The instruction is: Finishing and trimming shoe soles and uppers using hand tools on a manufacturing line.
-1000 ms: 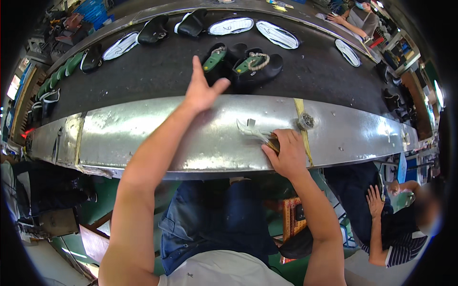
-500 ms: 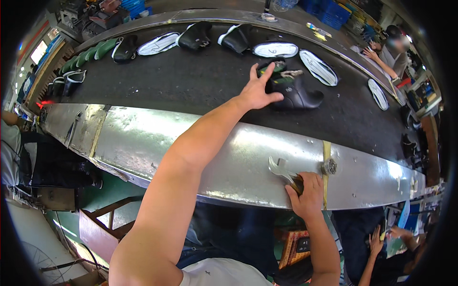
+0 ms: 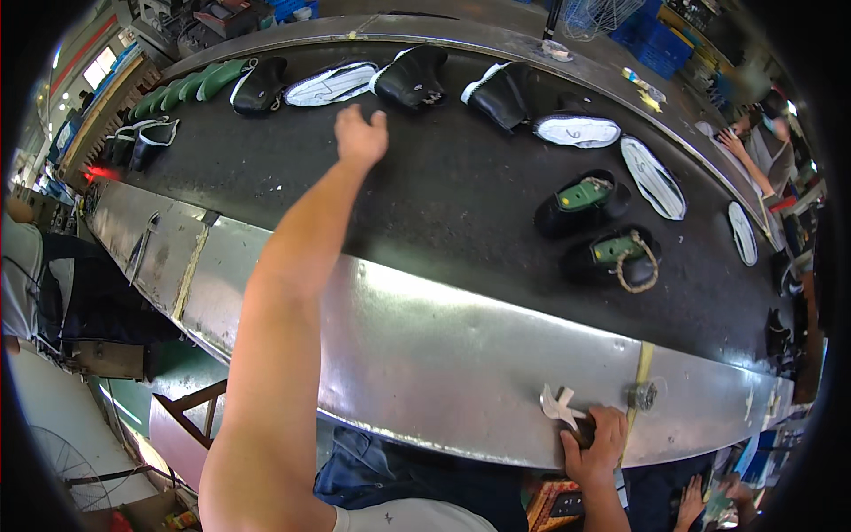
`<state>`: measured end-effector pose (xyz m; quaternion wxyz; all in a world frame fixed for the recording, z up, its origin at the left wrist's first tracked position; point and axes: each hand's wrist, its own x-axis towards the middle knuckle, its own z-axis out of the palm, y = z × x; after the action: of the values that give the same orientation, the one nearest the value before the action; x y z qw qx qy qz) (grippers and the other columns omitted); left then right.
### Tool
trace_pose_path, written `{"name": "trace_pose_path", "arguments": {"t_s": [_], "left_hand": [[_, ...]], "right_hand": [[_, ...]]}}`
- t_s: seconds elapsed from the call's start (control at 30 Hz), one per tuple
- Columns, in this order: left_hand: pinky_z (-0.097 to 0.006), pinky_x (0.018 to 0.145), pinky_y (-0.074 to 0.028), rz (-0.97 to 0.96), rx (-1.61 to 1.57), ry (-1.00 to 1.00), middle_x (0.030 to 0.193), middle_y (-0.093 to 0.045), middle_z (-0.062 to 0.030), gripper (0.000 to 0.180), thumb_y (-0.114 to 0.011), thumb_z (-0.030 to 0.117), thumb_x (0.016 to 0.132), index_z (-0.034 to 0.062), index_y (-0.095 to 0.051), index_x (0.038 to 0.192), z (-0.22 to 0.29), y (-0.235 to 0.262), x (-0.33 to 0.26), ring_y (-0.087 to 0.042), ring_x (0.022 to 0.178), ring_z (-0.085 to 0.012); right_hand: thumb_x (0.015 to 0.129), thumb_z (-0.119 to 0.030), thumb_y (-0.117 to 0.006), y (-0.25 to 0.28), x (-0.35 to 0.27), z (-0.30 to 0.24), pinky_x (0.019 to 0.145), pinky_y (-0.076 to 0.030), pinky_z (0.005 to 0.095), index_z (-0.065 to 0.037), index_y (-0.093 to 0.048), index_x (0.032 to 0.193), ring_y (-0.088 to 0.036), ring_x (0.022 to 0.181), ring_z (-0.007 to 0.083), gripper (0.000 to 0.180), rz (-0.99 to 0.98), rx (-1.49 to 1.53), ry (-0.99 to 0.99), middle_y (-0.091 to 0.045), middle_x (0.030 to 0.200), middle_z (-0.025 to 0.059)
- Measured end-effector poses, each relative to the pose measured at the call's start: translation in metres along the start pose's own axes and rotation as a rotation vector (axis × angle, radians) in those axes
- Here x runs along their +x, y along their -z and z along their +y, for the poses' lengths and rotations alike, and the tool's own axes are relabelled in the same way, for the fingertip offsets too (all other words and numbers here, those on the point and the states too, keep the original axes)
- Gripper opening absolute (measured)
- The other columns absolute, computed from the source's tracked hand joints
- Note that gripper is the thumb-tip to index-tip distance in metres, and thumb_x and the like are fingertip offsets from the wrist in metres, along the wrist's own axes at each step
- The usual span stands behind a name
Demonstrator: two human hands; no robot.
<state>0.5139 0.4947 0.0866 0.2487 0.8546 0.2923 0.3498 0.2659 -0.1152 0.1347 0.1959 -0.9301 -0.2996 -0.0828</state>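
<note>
My left hand (image 3: 362, 137) reaches out over the dark belt, holding nothing, its thumb and fingers apart. Just beyond its fingertips lie a black shoe upper (image 3: 412, 78) and another with a white sole side (image 3: 330, 85) turned up. On the metal ledge my right hand (image 3: 596, 443) is closed round the handle of metal lasting pliers (image 3: 560, 406), whose curved jaws point up and left. Toward the right of the belt, one black shoe (image 3: 554, 213) and a second black shoe (image 3: 585, 262) stand upright on green lasts. A loop of cord rises from the nearer one.
The metal ledge (image 3: 443, 355) runs along the belt's near side, with a small round metal piece (image 3: 643, 395) beside my right hand. More black uppers, white soles and green lasts (image 3: 222, 80) line the far side. Other people work at right and at left.
My left hand has let go of the black shoe and moved left across the belt. The pair on green lasts now stands uncovered. My right hand keeps the pliers; the view has shifted.
</note>
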Motion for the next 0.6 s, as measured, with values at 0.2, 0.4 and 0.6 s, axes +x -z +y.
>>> {"name": "trace_pose_path", "arguments": {"t_s": [0.2,0.4,0.6], "left_hand": [[-0.062,0.118,-0.026,0.04,0.465,0.223,0.164,-0.02,-0.0227,0.099,-0.068,0.058,0.086,-0.0029,-0.03,0.154,-0.087,0.014,0.08,-0.018,0.152,-0.0412],[-0.062,0.115,-0.032,0.017,0.684,0.105,0.165,-0.018,-0.0224,0.125,-0.076,0.069,0.074,-0.0041,-0.018,0.157,-0.144,0.044,0.149,-0.016,0.153,-0.0408],[-0.044,0.107,-0.046,-0.261,0.483,0.138,0.144,-0.049,-0.0322,0.12,-0.078,0.074,0.07,-0.0136,-0.041,0.143,-0.137,0.024,0.176,-0.056,0.129,-0.0406]], "right_hand": [[0.073,-0.022,-0.075,-0.003,0.016,-0.009,0.083,-0.044,0.0521,0.003,-0.055,0.111,-0.053,0.091,0.0418,0.05,-0.033,0.0,-0.021,-0.055,0.099,0.022],[0.075,-0.029,-0.079,-0.003,0.022,0.003,0.082,-0.045,0.0516,0.002,-0.056,0.109,-0.056,0.089,0.0404,0.052,-0.083,-0.027,-0.006,-0.058,0.099,0.021],[0.08,-0.036,-0.077,0.0,0.022,0.0,0.079,-0.047,0.0502,0.002,-0.057,0.105,-0.057,0.085,0.0391,0.05,-0.1,-0.074,0.015,-0.058,0.095,0.0201]]}}
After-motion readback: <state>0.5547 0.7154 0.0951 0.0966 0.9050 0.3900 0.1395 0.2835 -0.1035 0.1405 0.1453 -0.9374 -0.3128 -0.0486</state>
